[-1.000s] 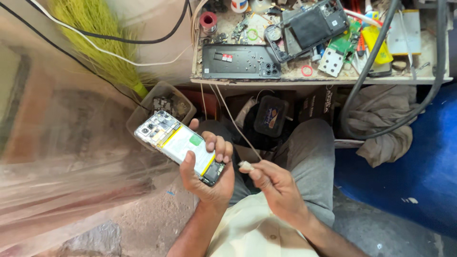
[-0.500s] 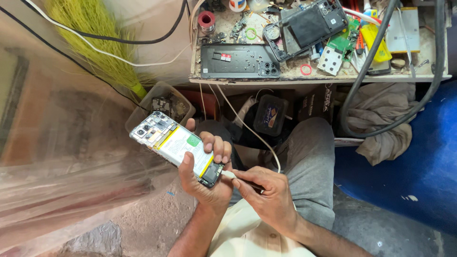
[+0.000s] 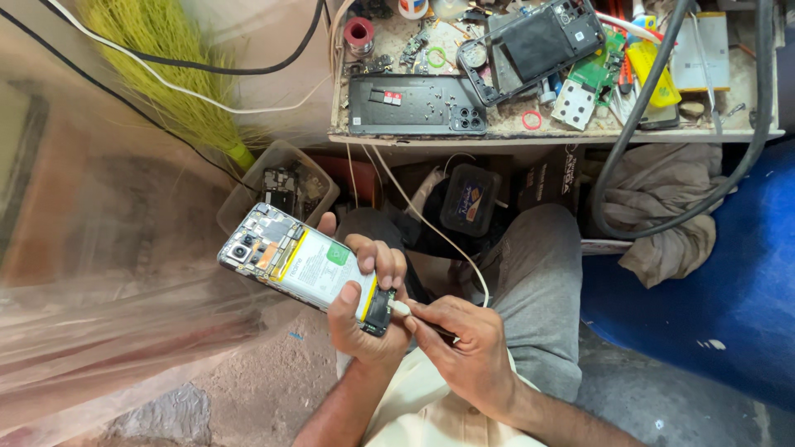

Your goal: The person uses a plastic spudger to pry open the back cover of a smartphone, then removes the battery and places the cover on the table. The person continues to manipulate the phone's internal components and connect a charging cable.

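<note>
**Head view: cable plug meeting the opened phone**

Head camera is showing the left hand (image 3: 364, 319) gripping an opened smartphone with its white battery and circuit boards exposed (image 3: 305, 266), held over the lap. The right hand (image 3: 464, 348) is pinching a white cable plug (image 3: 401, 308) at the phone's lower edge; whether it is seated is unclear. Beyond, a cluttered tabletop (image 3: 580, 132) is carrying a black back cover (image 3: 414, 105) above a dusty concrete floor (image 3: 273, 389).

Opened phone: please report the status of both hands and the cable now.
Left hand grips opened phone, back cover off. Right hand pinches white cable plug at the phone's bottom port. Nothing blocking; grey parts box sits behind.
</note>
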